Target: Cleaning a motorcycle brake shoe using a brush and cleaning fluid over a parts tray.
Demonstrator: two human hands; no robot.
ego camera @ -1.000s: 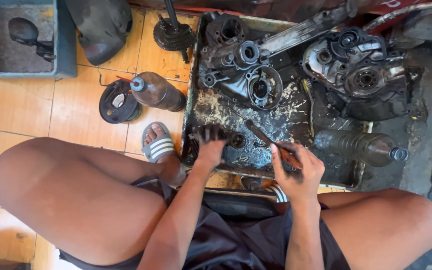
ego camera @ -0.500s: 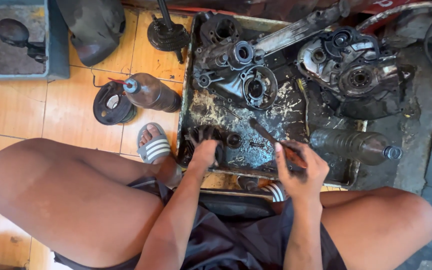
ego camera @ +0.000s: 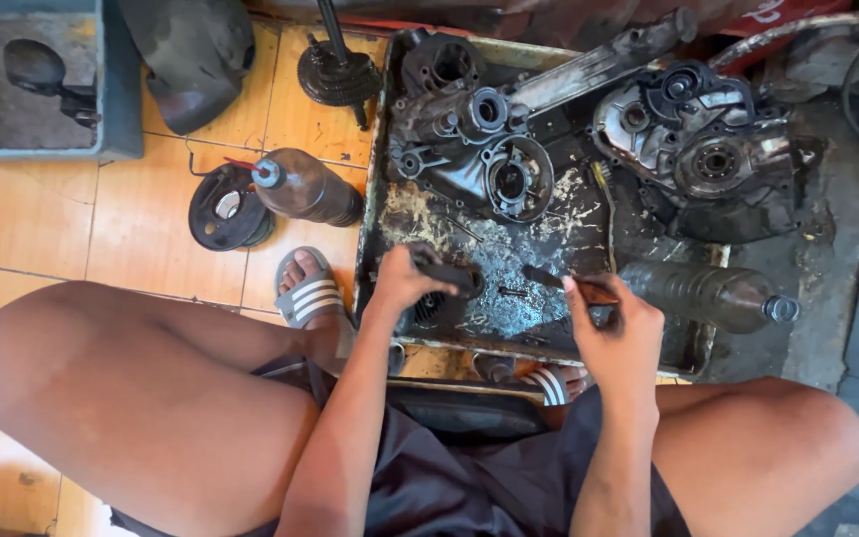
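Note:
I sit over a greasy metal tray [ego camera: 375,224] full of engine parts. My left hand [ego camera: 405,280] grips a small dark round part [ego camera: 449,276] at the tray's near edge. My right hand [ego camera: 616,333] holds a brush [ego camera: 569,286] with a reddish handle, its dark tip pointing left toward that part, a short gap away. A dark engine casing [ego camera: 479,149] lies in the tray's far left, and a larger grey crankcase [ego camera: 698,149] at the far right.
A dirty plastic bottle [ego camera: 713,296] lies in the tray on the right. Another brown bottle [ego camera: 305,187] and a black round cover [ego camera: 226,207] rest on the orange tiles to the left. A geared shaft [ego camera: 338,65] stands beyond; a blue-grey tub [ego camera: 116,99] is at top left.
My left hand has lifted slightly and closed more firmly round the dark part. My right hand has brought the brush closer to it. The view shifted a little.

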